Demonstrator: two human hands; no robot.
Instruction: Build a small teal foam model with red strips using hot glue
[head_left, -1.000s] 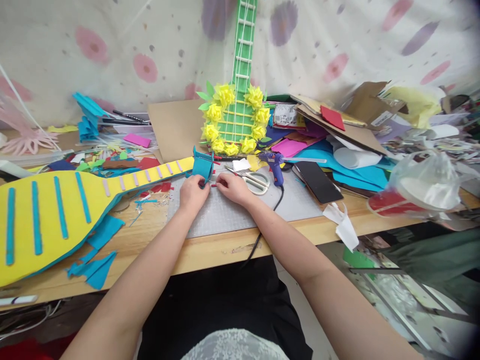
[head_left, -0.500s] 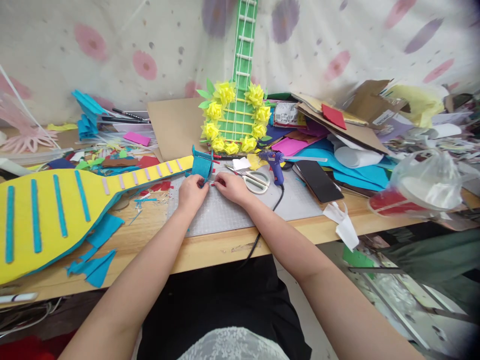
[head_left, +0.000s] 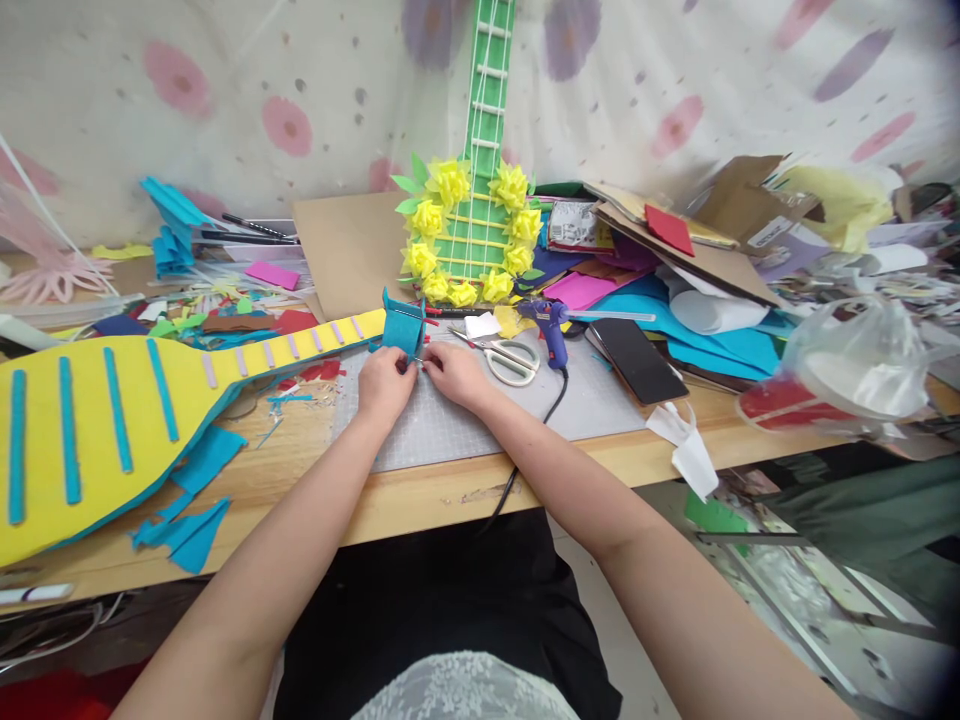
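A yellow, guitar-shaped paper instrument lies on the left, with blue strips across its body and pale pink strips along its neck. Its blue headstock carries small red pegs on the right side. My left hand is closed at the headstock's lower edge, thumb and fingers pinched. Close beside it, my right hand also pinches, fingertips almost meeting those of the left. Something thin and pale shows between them, too small to name. Both hands are above the grey cutting mat.
Scissors and a purple glue gun with a black cord lie right of my hands. Beyond is a phone. A green paper instrument with yellow flowers stands behind. Blue scraps, piled paper and a bagged cup surround the mat.
My right hand has shifted slightly left, its fingertips closer to those of my left hand. Otherwise the layout stays the same.
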